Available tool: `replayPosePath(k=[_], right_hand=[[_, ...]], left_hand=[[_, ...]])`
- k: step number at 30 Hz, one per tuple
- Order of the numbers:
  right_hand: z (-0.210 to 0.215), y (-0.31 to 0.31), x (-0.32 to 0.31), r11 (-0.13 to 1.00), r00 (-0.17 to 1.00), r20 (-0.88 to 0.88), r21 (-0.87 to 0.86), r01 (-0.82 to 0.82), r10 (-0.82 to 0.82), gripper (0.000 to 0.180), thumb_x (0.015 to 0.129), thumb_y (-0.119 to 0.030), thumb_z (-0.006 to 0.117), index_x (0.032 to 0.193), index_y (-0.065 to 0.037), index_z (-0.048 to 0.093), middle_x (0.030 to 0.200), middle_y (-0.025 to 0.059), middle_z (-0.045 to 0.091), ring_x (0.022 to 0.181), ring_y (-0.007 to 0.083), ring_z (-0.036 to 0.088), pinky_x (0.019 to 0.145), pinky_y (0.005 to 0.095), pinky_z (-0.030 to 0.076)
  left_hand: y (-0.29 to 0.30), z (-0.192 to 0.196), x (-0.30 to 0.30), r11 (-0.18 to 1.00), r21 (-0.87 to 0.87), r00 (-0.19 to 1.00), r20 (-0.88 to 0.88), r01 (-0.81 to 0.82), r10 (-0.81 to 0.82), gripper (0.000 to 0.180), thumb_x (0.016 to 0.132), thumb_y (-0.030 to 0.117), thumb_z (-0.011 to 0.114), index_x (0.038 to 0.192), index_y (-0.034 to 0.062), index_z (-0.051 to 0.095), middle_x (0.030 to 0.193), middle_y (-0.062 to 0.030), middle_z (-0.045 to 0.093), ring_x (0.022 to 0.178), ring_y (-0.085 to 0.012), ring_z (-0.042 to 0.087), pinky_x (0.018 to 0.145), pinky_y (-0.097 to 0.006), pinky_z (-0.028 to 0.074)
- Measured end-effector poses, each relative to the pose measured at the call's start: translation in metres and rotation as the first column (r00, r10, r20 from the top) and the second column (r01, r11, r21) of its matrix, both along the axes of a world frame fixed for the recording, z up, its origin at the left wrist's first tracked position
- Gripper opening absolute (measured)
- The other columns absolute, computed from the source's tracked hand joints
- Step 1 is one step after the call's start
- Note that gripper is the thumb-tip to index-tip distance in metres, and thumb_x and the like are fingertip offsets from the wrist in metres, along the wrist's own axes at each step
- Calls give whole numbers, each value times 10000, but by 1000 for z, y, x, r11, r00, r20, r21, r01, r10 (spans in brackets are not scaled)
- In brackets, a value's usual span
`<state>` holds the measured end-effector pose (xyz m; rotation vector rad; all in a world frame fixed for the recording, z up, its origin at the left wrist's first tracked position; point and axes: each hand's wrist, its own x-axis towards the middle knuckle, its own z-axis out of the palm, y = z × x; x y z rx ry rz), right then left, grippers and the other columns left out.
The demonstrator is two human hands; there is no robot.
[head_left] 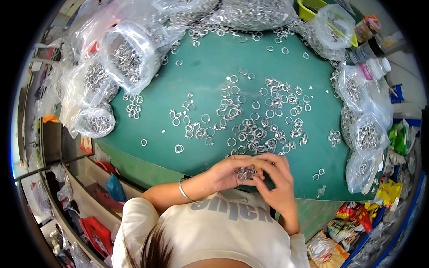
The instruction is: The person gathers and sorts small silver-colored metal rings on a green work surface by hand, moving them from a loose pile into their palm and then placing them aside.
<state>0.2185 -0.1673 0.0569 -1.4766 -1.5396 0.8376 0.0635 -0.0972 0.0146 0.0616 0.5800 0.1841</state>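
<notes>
My left hand (pixel 227 172) is cupped near the front edge of the green table (pixel 196 80), a bangle on its wrist. In its palm lies a small clump of silver metal rings (pixel 245 173). My right hand (pixel 278 181) comes in from the right, its thumb and fingertips closed on the edge of that clump. Which single ring the fingertips pinch is too small to make out. Just beyond both hands, a loose pile of similar silver rings (pixel 254 134) spreads over the tabletop. A few lie apart, like the ring (pixel 179 148) at the left.
Clear plastic bags of rings (pixel 129 56) crowd the left side. Another large bag (pixel 254 15) lies at the back, and more bags (pixel 370 134) line the right edge. A yellow-green basket (pixel 308 12) and a plastic bottle (pixel 375 68) stand at the back right. Drawers (pixel 89 178) are at the left.
</notes>
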Motion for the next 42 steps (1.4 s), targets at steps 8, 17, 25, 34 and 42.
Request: replayPosePath(k=[8, 17, 25, 34, 42], right_hand=[[-28, 21, 1, 998, 895, 442, -7, 67, -57, 519, 687, -121, 734, 1169, -50, 553, 1204, 98, 532, 1190, 321, 430, 996, 457, 292], [-45, 19, -6, 981, 859, 484, 166, 98, -167, 409, 740, -83, 689, 1129, -44, 572, 1121, 100, 580, 1156, 311, 474, 981, 454, 293], [-39, 20, -43, 998, 901, 433, 45, -41, 17, 338, 725, -37, 683, 1053, -51, 600, 1031, 74, 603, 954, 265, 525, 845, 380, 357], [-49, 17, -34, 990, 863, 493, 133, 50, -110, 281, 745, 19, 636, 1020, -33, 610, 971, 94, 614, 950, 282, 535, 866, 384, 359], [-42, 28, -55, 992, 908, 410, 44, -115, 87, 284, 749, -9, 634, 1031, -28, 611, 1092, 101, 551, 1050, 302, 493, 890, 402, 361]], left_hand=[[-4, 2, -62, 950, 227, 969, -71, -215, 236, 241, 867, 52, 568, 1104, 6, 586, 1074, -117, 608, 683, -90, 466, 469, -175, 349], [38, -2, -156, 521, -280, 545, -11, -807, 838, 268, 946, 257, 478, 833, 40, 588, 845, -32, 517, 732, -112, 509, 400, -173, 440], [31, 6, -129, 391, 918, 805, -280, 65, 523, 138, 866, 155, 594, 935, 40, 625, 805, -42, 562, 630, -142, 541, 458, -286, 442], [-5, -19, -49, -165, 759, 742, -525, 630, 417, 288, 787, 133, 679, 1042, 49, 575, 831, -53, 533, 622, -227, 556, 593, -372, 481], [26, -12, -120, 908, 30, 898, 167, -418, 408, 264, 875, 276, 466, 943, 30, 531, 885, -114, 544, 539, -124, 444, 341, -188, 315]])
